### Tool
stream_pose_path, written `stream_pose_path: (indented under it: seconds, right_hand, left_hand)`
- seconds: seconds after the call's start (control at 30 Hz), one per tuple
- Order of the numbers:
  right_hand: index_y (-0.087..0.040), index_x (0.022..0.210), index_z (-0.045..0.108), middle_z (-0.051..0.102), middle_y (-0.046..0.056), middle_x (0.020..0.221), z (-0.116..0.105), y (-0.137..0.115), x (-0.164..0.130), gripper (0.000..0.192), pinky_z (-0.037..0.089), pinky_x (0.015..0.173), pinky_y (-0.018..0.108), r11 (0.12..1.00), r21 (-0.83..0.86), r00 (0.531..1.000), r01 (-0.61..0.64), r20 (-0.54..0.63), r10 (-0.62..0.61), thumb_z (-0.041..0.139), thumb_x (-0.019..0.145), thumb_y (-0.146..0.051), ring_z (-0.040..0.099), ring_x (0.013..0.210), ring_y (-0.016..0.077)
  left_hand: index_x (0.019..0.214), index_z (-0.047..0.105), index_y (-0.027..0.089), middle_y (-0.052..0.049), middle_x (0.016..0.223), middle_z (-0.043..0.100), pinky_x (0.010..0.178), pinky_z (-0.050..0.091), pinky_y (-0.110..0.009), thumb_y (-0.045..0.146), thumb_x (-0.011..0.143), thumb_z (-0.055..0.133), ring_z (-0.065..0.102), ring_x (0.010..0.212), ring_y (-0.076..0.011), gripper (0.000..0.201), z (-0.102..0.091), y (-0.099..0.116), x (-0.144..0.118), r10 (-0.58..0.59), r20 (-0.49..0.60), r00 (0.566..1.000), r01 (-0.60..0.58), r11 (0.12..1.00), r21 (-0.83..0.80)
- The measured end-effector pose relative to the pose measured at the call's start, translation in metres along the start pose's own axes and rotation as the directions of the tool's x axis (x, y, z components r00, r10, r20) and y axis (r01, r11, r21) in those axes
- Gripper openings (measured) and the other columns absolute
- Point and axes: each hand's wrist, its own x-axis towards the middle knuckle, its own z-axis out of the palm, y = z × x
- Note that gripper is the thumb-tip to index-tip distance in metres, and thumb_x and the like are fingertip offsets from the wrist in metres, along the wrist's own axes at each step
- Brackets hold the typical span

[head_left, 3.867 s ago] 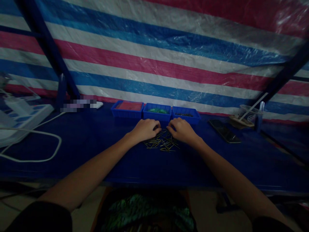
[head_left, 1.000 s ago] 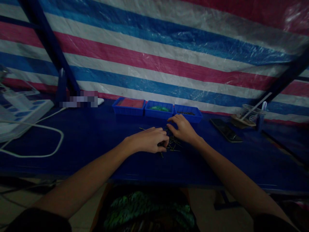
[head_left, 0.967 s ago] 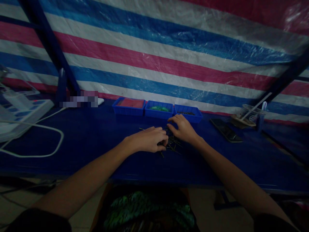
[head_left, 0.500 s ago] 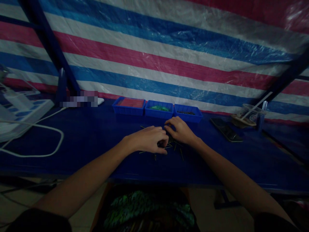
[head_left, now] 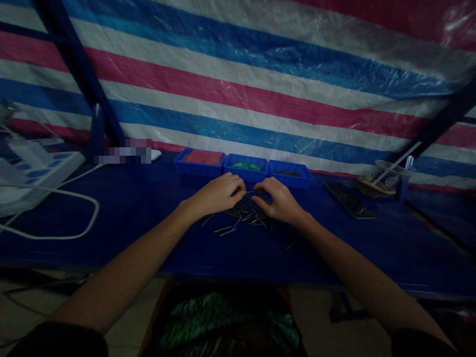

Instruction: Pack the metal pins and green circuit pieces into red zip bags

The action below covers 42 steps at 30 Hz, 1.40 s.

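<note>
1. A striped tarp (head_left: 260,74) in red, white and blue fills the upper half of the frame behind the bench.
2. The dark blue table (head_left: 148,223) spans the middle of the frame from left to right edge.
3. At the left edge sits a white power strip (head_left: 33,173), with a white cable (head_left: 85,223) looping over the table just below it.
4. Three blue trays stand side by side, touching, at the centre just above the hands. The left tray (head_left: 199,162) holds something reddish, the middle tray (head_left: 247,167) something green, and the right tray (head_left: 290,174) a thin layer of dark small parts, too dim to identify.
5. A dark phone (head_left: 348,200) lies flat at centre right. Further right stands a clear cup (head_left: 386,177) with a straw slanting out; its contents cannot be made out.
6. The left hand (head_left: 217,193) rests knuckles up at centre frame, fingers curled and narrowed toward its thumb.
7. The right hand (head_left: 278,198) sits just beside it, fingers likewise curled in. The fingertips of both hands nearly meet on one thin pin between them; which hand actually pinches it cannot be told.
8. The pins (head_left: 241,218), thin and brassy, lie scattered on the table just below and between the hands, with a few strays toward lower left and lower right.
</note>
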Motion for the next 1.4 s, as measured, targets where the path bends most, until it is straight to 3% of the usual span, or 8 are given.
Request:
stream_pose_path:
  seconds: [0.43,0.53,0.63,0.77,0.93,1.07,1.23,1.4]
  right_hand:
    - [-0.02,0.076,0.049,0.054,0.007,0.072,-0.011,0.013,0.004,0.022,0.039,0.066,0.033,0.983,-0.13,0.981,-0.132,-0.161,0.111,0.034,0.09,-0.027,0.049,0.069,0.019]
    - [-0.019,0.08,0.049,0.053,0.007,0.073,-0.025,0.037,0.004,0.021,0.04,0.069,0.036,0.942,-0.156,0.893,-0.297,-0.394,0.216,0.033,0.089,-0.029,0.049,0.071,0.0205]
    - [-0.017,0.094,0.051,0.054,0.009,0.081,-0.034,0.068,-0.002,0.018,0.04,0.074,0.039,0.864,-0.216,0.796,-0.454,-0.534,0.285,0.042,0.085,-0.03,0.05,0.079,0.0229]
    - [-0.013,0.103,0.05,0.055,0.01,0.085,-0.032,0.088,-0.012,0.027,0.042,0.076,0.04,0.837,-0.247,0.814,-0.489,-0.475,0.335,0.048,0.081,-0.029,0.051,0.081,0.0235]
    - [-0.016,0.097,0.054,0.058,0.008,0.082,-0.019,0.061,-0.006,0.021,0.043,0.076,0.038,0.922,-0.174,0.892,-0.346,-0.367,0.266,0.047,0.082,-0.029,0.053,0.08,0.0214]
    - [-0.017,0.091,0.055,0.061,0.007,0.083,-0.01,0.024,0.002,0.016,0.044,0.072,0.033,0.98,-0.041,0.952,-0.197,-0.247,0.181,0.042,0.085,-0.024,0.056,0.079,0.0187]
    - [-0.017,0.099,0.054,0.059,0.005,0.081,0.002,-0.001,0.003,0.018,0.044,0.073,0.032,0.995,0.008,0.989,-0.101,-0.105,0.102,0.047,0.084,-0.024,0.055,0.078,0.017]
    - [-0.016,0.09,0.056,0.058,0.006,0.081,0.004,-0.006,0.002,0.013,0.042,0.07,0.031,0.997,-0.015,0.995,-0.081,-0.059,0.08,0.047,0.085,-0.025,0.054,0.076,0.0162]
  left_hand:
    - [0.093,0.055,0.015,-0.005,0.08,0.06,0.066,0.039,-0.029,0.033,0.089,0.041,0.054,0.072,-0.016,0.023,0.004,0.028,0.002,-0.148,-0.058,0.987,0.134,0.972,-0.195]
    - [0.093,0.057,0.015,-0.006,0.085,0.06,0.072,0.04,-0.029,0.031,0.087,0.047,0.054,0.081,-0.017,0.02,0.013,0.06,0.004,0.064,-0.055,0.996,-0.073,0.979,-0.188]
    - [0.104,0.057,0.018,-0.006,0.093,0.06,0.075,0.04,-0.031,0.038,0.084,0.054,0.053,0.087,-0.0196,0.029,0.032,0.094,0.006,0.401,0.062,0.914,-0.392,0.911,-0.129]
    - [0.092,0.059,0.021,-0.004,0.09,0.059,0.067,0.039,-0.03,0.03,0.084,0.055,0.053,0.081,-0.0185,0.013,0.054,0.115,0.005,0.505,0.152,0.85,-0.5,0.863,-0.07]
    - [0.087,0.056,0.018,-0.003,0.085,0.06,0.071,0.037,-0.03,0.017,0.085,0.051,0.053,0.083,-0.0172,0.006,0.045,0.088,0.009,0.408,0.07,0.91,-0.406,0.913,-0.041]
    - [0.088,0.054,0.016,-0.003,0.084,0.06,0.071,0.039,-0.027,0.018,0.086,0.048,0.055,0.08,-0.0147,0.007,0.018,0.038,0.022,0.14,-0.1,0.985,-0.159,0.96,-0.229]
    - [0.092,0.047,0.017,0.003,0.064,0.054,0.058,0.04,-0.024,0.02,0.082,0.05,0.054,0.06,-0.0112,0.011,0.009,-0.006,0.025,-0.134,-0.199,0.971,0.018,0.867,-0.498]
    - [0.087,0.045,0.018,0.002,0.063,0.056,0.058,0.04,-0.025,0.023,0.083,0.048,0.056,0.059,-0.0117,0.008,0.025,0.001,0.013,-0.194,-0.223,0.955,0.038,0.83,-0.557]
